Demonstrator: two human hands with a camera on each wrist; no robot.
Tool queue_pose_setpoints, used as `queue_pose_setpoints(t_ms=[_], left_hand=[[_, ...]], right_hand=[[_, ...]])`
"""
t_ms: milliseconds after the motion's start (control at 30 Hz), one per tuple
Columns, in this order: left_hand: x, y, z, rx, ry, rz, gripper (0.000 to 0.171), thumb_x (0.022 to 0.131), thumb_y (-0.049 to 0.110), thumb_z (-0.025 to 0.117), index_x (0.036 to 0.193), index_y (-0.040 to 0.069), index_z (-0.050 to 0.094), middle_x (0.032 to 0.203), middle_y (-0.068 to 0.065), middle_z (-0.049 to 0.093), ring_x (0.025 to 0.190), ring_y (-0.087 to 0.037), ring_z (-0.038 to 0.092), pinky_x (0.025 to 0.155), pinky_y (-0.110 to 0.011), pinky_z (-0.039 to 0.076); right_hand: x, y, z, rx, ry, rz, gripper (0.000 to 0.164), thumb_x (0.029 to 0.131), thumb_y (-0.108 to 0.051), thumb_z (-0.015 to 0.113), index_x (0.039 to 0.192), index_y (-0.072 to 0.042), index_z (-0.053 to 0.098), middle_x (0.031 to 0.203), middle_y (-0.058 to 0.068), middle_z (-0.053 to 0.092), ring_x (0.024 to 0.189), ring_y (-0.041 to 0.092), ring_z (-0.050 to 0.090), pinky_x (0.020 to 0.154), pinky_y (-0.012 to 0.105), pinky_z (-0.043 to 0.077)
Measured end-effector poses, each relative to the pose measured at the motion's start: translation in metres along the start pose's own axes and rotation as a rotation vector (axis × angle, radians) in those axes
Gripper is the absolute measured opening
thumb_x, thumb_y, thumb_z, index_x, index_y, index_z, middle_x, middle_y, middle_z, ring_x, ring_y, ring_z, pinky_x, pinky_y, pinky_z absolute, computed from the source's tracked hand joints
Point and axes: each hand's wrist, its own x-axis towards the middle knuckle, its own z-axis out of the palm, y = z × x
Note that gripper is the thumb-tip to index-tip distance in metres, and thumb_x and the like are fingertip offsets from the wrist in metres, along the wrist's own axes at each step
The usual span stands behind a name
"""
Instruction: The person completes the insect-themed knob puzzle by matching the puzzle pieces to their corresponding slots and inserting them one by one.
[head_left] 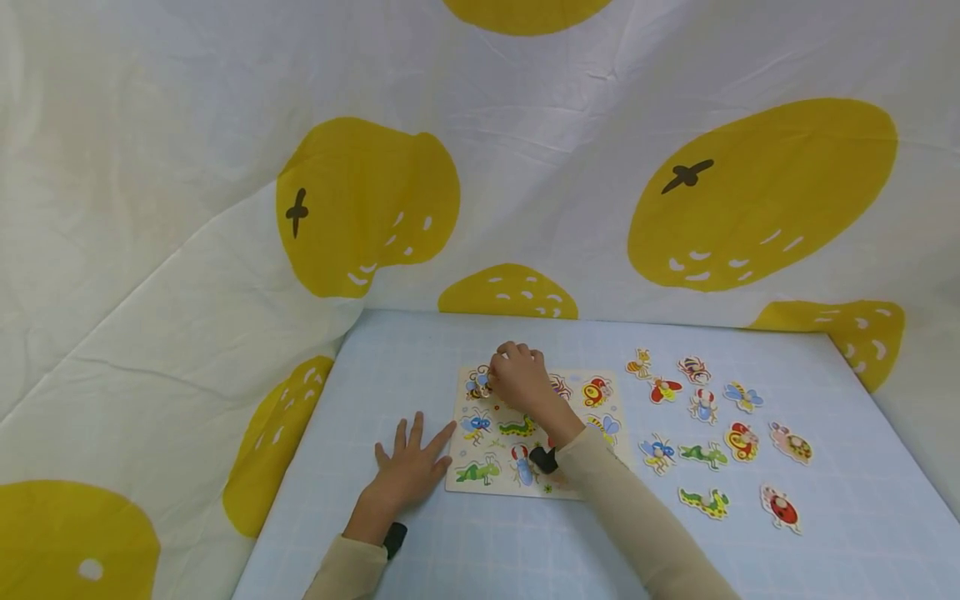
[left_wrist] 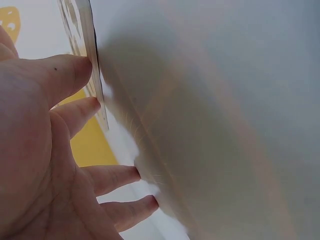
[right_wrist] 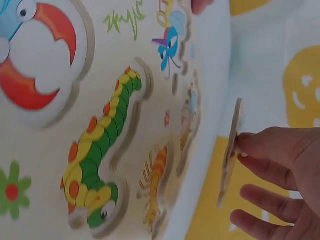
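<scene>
A pale wooden puzzle board (head_left: 491,488) printed with cartoon insects lies on the table. My right hand (head_left: 521,379) is over the board's upper left part. Between thumb and fingers it pinches a thin wooden puzzle piece (right_wrist: 231,150), seen nearly edge-on and raised off the board in the right wrist view; its picture cannot be made out. A printed caterpillar (right_wrist: 100,150) shows in its recess nearby. My left hand (head_left: 408,471) rests beside the board's left side with fingers spread, its thumb and a finger against the board edge (left_wrist: 94,50) in the left wrist view.
Several loose insect pieces lie right of the board, among them a ladybug (head_left: 782,509), a caterpillar (head_left: 703,502), a snail (head_left: 791,442) and a blue beetle (head_left: 703,406). A light blue checked cloth (head_left: 510,550) covers the table. White fabric with yellow fruit shapes (head_left: 765,196) hangs behind.
</scene>
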Motion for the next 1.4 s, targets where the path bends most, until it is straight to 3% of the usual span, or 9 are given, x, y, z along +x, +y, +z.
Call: queue_pose_setpoints(t_ms=[433, 867, 1400], left_hand=[[0.001, -0.001, 0.000, 0.001, -0.009, -0.002, 0.057, 0.103, 0.042, 0.053, 0.156, 0.033, 0.035, 0.163, -0.024, 0.014, 0.147, -0.052, 0.007, 0.102, -0.082, 0.012], [-0.001, 0.000, -0.001, 0.001, -0.006, 0.002, 0.057, 0.103, 0.043, 0.053, 0.157, 0.034, 0.034, 0.164, -0.023, 0.013, 0.147, -0.051, 0.007, 0.102, -0.082, 0.011], [-0.001, 0.001, -0.004, -0.004, -0.008, -0.001, 0.057, 0.103, 0.043, 0.053, 0.157, 0.034, 0.034, 0.164, -0.023, 0.013, 0.147, -0.050, 0.007, 0.103, -0.081, 0.011]], right_hand=[[0.016, -0.015, 0.022, -0.005, -0.069, 0.086, 0.017, 0.100, -0.025, 0.060, 0.101, -0.011, 0.071, 0.129, 0.011, 0.058, 0.117, 0.034, 0.051, 0.099, 0.057, 0.039], [0.018, -0.017, 0.033, 0.016, -0.101, 0.103, 0.021, 0.098, -0.023, 0.062, 0.108, -0.007, 0.072, 0.124, 0.012, 0.059, 0.112, 0.033, 0.053, 0.100, 0.057, 0.038], [0.021, -0.021, 0.035, -0.023, -0.114, 0.118, 0.025, 0.099, -0.024, 0.061, 0.112, -0.006, 0.072, 0.122, 0.011, 0.059, 0.111, 0.033, 0.053, 0.101, 0.057, 0.038]])
